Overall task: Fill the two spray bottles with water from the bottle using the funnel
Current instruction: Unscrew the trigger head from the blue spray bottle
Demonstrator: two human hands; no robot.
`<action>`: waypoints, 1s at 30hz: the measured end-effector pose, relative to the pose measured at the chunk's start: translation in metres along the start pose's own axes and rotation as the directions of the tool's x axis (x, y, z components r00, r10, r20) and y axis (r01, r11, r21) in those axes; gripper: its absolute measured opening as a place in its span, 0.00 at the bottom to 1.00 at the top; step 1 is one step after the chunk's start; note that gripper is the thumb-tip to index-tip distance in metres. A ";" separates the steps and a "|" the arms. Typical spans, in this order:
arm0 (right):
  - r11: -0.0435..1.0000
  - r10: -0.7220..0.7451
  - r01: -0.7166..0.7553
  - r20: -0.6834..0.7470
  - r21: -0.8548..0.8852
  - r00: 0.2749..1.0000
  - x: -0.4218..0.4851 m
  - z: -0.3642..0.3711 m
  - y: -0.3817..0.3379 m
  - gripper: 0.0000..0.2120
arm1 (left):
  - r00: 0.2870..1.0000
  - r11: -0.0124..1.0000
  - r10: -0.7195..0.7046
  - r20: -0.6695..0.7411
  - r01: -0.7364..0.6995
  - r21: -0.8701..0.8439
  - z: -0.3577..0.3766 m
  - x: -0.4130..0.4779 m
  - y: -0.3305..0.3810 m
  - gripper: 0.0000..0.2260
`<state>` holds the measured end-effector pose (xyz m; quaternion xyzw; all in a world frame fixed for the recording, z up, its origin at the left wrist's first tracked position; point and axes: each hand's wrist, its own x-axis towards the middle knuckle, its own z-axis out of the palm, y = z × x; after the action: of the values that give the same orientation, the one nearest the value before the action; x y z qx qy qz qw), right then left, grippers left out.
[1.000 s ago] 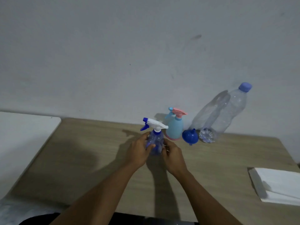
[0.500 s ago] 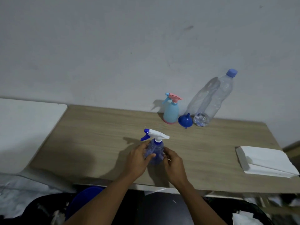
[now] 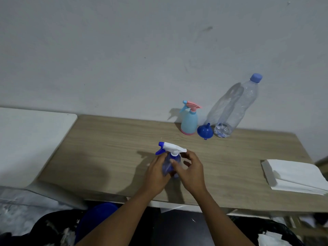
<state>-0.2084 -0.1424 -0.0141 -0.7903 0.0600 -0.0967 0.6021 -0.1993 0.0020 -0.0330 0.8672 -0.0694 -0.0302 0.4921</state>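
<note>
A left hand (image 3: 156, 172) has its grip closed around a blue spray bottle (image 3: 168, 166) near the tabletop's (image 3: 106, 148) front edge. The right hand (image 3: 192, 172) curls beside its white sprayer head (image 3: 174, 149); its grip is unclear. Along the back edge stand a pale-blue spray bottle (image 3: 189, 122), blue funnel (image 3: 205, 132) and water bottle (image 3: 230, 110).

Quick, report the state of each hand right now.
Left hand: holding the blue spray bottle by its body.
Right hand: curled beside the bottle's neck, thumb against it; whether it grips cannot be told.
</note>
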 end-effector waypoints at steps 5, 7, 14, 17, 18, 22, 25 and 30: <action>0.998 0.033 -0.032 -0.013 0.063 0.999 0.015 0.012 -0.007 0.19 | 0.997 0.997 -0.075 -0.020 0.076 0.032 0.005 0.005 -0.007 0.25; 0.997 0.046 -0.045 -0.018 0.061 0.999 0.019 0.013 -0.005 0.18 | 0.997 0.996 -0.074 -0.024 0.075 0.049 0.004 0.007 -0.004 0.25; 0.995 0.015 -0.016 0.016 0.099 1.000 0.022 0.014 0.001 0.14 | 0.995 0.995 -0.082 -0.052 0.084 0.049 0.007 0.013 -0.002 0.20; 0.996 -0.022 0.020 0.025 0.084 0.999 0.022 0.012 -0.001 0.14 | 0.996 0.995 -0.077 -0.042 0.079 0.058 0.006 0.013 -0.002 0.19; 0.996 -0.032 0.029 0.032 0.080 0.999 0.023 0.010 -0.002 0.13 | 0.996 0.995 -0.074 -0.042 0.076 0.070 0.006 0.013 -0.003 0.19; 0.997 -0.075 0.073 0.110 0.025 0.991 0.027 0.004 -0.002 0.13 | 0.998 0.992 -0.058 -0.008 0.058 0.109 0.000 0.019 -0.004 0.17; 0.994 -0.090 0.099 0.175 -0.043 0.980 0.027 0.001 -0.002 0.14 | 0.999 0.994 -0.044 0.020 0.041 0.103 -0.002 0.021 -0.007 0.17; 1.000 0.003 -0.003 0.087 -0.003 0.996 0.025 0.002 -0.010 0.18 | 0.998 0.995 -0.058 0.007 0.057 0.079 0.001 0.019 -0.010 0.18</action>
<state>-0.1839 -0.1429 -0.0035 -0.7945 0.0352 -0.0612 0.6032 -0.1794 0.0032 -0.0418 0.8875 -0.0478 -0.0456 0.4560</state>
